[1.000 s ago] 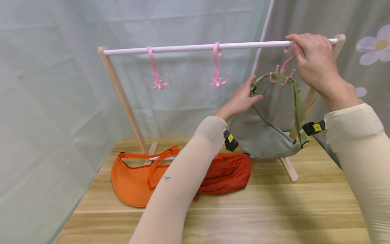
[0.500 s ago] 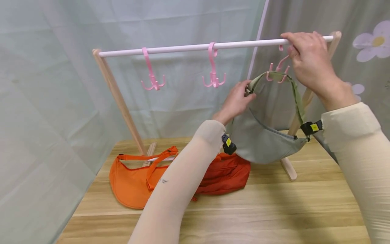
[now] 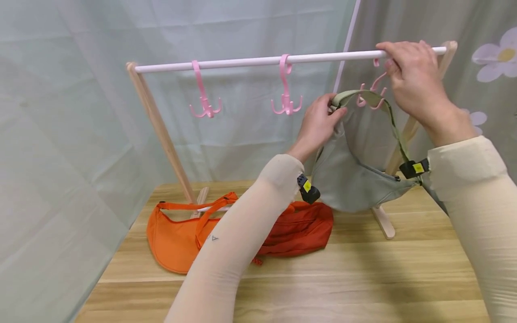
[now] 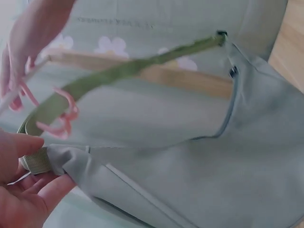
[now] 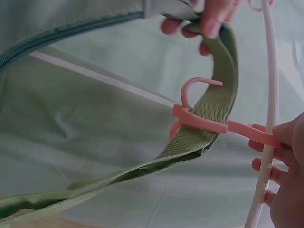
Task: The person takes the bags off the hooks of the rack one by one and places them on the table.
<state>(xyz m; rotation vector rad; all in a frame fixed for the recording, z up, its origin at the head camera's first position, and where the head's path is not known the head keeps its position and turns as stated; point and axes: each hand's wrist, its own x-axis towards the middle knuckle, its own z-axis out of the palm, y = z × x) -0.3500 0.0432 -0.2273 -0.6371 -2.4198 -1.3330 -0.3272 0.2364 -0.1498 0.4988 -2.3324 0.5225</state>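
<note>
A grey-green crescent shoulder bag (image 3: 349, 179) hangs below the right end of the white rod (image 3: 323, 57). My left hand (image 3: 317, 123) pinches the bag's upper left corner, where the green strap (image 5: 223, 71) joins it. In the right wrist view the strap passes through the prongs of a pink multi-prong hook (image 5: 202, 122). Curled over the rod, my right hand (image 3: 418, 76) grips it at the top of that hook, with the thumb against the hook's stem. That hand partly hides the hook in the head view.
Two more pink hooks hang on the rod, one at the left (image 3: 205, 105) and one at the middle (image 3: 286, 101). An orange bag (image 3: 173, 242) and a red bag (image 3: 300, 231) lie on the wooden table (image 3: 363, 278). The rack has wooden legs (image 3: 161, 134).
My left hand has raised the bag's left corner a little, so the bag tilts and its strap bows up above the prongs. The right hand keeps its hold on the rod.
</note>
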